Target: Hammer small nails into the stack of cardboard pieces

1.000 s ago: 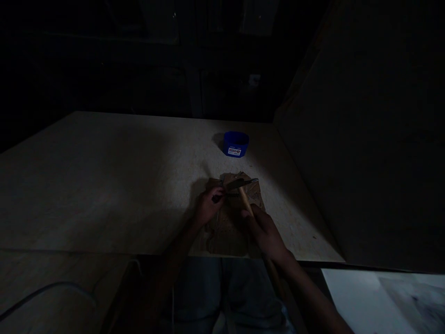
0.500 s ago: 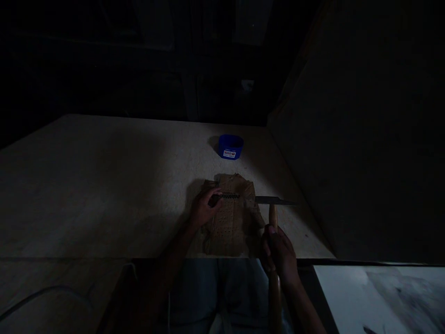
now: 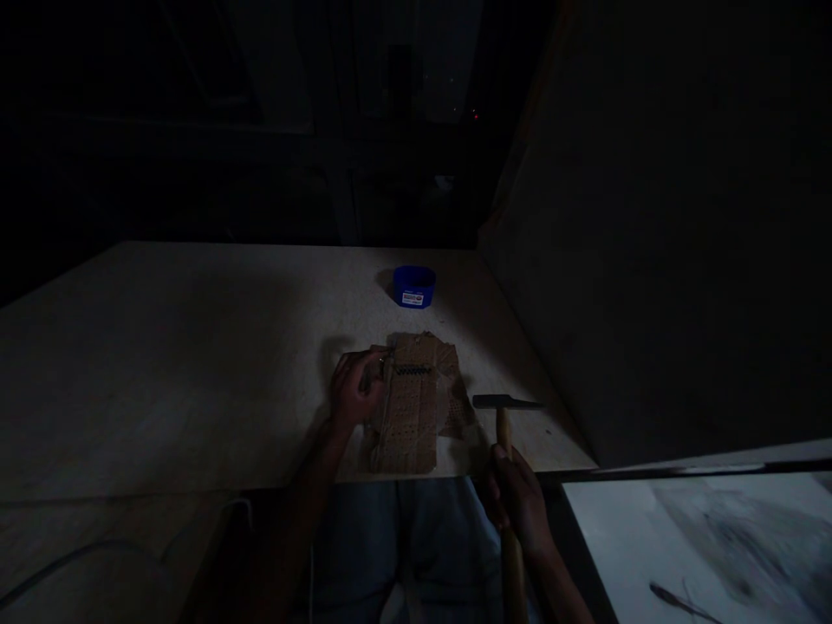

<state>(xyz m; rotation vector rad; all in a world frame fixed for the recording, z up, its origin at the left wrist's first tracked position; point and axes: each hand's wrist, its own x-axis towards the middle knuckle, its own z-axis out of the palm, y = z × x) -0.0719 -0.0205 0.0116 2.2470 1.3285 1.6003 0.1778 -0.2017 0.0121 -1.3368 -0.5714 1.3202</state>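
A brown cardboard piece [image 3: 416, 416] dotted with small holes lies at the near edge of the pale table [image 3: 195, 347]. A short dark row of nails [image 3: 411, 370] sits near its top. My left hand [image 3: 354, 390] is at the cardboard's left edge, fingers pinched on a small metal piece I cannot make out. My right hand [image 3: 516, 498] is wrapped round the wooden handle of a hammer [image 3: 503, 412], whose dark head rests to the right of the cardboard, off it.
A blue round tub [image 3: 413, 286] with a label stands further back on the table. A large dark board [image 3: 650, 260] leans up on the right. A white sheet [image 3: 702, 546] lies at lower right. The room is very dark.
The hammer has swung off the cardboard to the right and down toward me. My left hand has slid from the nail row to the cardboard's left edge.
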